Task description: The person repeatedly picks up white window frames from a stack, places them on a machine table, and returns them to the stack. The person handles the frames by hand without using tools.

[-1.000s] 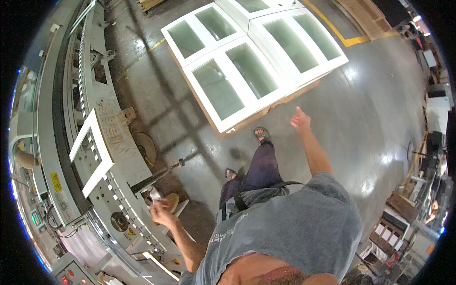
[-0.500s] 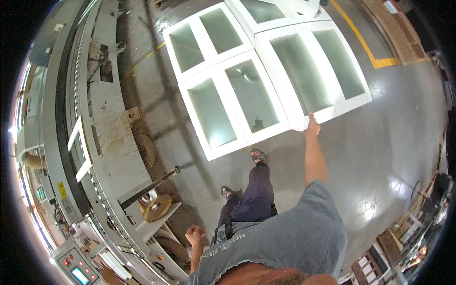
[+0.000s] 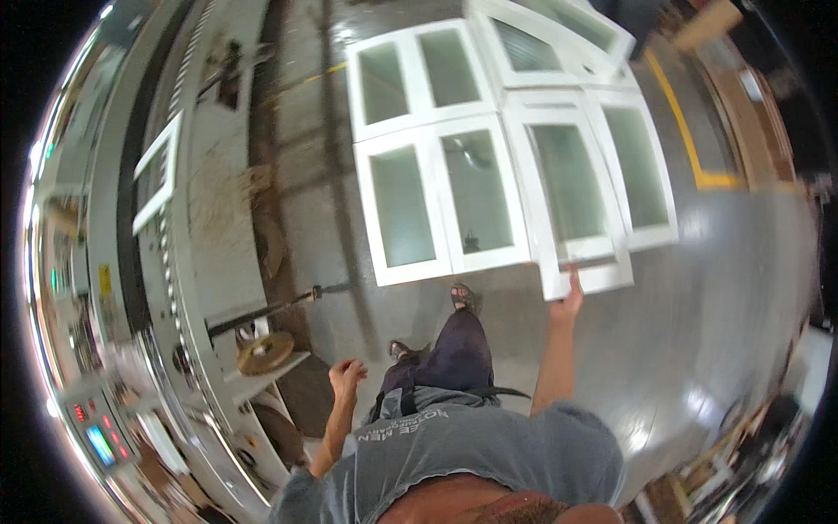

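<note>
A: Frames [image 3: 524,157], white with frosted panes, flat in a stack low on the floor [image 3: 698,349], just ahead of the feet.

B: Right hand [image 3: 569,299]?

A: Reaching out at full stretch, fingertips on the near rail of the right-hand frame [image 3: 583,223], the one jutting past its neighbours toward the body. Grip apart, or only lightly curled over the edge; clamped or not, cannot tell at this size.

B: And the left hand [image 3: 346,377]?

A: Loosely curled, fingers bent in, clamped on nothing visible. Hanging free near the hip, close to the long machine [image 3: 188,227] on that side, apart from it. Another small white frame [image 3: 155,179] up on that machine, tilted on its bed.

B: Risks from here?

A: Likely a one-handed lift from one end of a long glazed frame: twisting, slipping out of a fingertip hold, dropping back on the stack, cracking a pane. Also dragging across the frame beneath, scuffing paint. Shiny floor, sandals [image 3: 463,297] on the feet, toes close under that overhanging edge: bad place for a dropped corner. Body bent far forward too, so probably poor balance for a sudden shift of weight.

B: Left side?

A: Bracket and round disc [image 3: 262,351] sticking out from the machine, near the swinging hand; possible knock.
</note>
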A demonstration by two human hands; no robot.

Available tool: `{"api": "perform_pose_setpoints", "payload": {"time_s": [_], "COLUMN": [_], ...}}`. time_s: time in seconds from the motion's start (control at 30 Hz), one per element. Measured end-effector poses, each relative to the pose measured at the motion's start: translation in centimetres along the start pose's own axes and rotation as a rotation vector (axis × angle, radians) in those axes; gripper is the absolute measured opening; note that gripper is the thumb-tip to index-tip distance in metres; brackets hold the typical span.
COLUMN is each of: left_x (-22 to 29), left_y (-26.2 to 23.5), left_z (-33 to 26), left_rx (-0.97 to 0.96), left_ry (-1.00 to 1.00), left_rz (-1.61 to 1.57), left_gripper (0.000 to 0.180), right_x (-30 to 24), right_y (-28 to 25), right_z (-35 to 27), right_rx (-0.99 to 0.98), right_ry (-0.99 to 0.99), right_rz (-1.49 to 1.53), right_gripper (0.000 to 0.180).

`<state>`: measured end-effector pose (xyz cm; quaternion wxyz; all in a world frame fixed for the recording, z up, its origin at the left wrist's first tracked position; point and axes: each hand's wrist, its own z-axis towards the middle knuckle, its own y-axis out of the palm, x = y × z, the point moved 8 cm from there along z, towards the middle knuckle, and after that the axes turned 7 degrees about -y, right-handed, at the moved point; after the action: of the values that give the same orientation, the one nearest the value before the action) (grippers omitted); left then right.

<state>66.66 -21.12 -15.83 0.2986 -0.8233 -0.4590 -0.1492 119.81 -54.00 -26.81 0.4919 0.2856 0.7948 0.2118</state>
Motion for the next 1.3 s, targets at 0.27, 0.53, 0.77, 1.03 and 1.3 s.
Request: {"api": "perform_pose_setpoints", "payload": {"time_s": [0.27,0.53,0.77,1.03,1.3], "left_x": [8.9,16.0,16.6,6.6,-6.1], "left_y": [13.2,19.1,3.7,-26.3,-46.3], "left_z": [2.0,-4.8,-11.3,-13.5,-9.5], "left_rx": [-0.235,-0.631,-0.454,0.182,0.451], "left_ry": [0.164,-0.07,0.198,0.515,0.496], "left_rz": [-0.105,-0.498,-1.01,-1.251,-1.214], "left_gripper": [0.024,0.038,0.033,0.019,0.022], "right_x": [-8.3,-10.8,-1.5,12.0,26.7], "right_y": [16.5,18.4,24.5,27.0,28.6], "right_z": [-11.7,-25.9,-40.6,-52.1,-65.8], "right_rx": [-0.409,-0.399,-0.949,-1.031,-1.231], "right_ry": [-0.262,-0.018,0.284,0.57,0.797], "right_rz": [-0.616,-0.505,-0.416,-0.389,-0.523], "right_gripper": [0.041,0.068,0.058,0.061,0.039]}}
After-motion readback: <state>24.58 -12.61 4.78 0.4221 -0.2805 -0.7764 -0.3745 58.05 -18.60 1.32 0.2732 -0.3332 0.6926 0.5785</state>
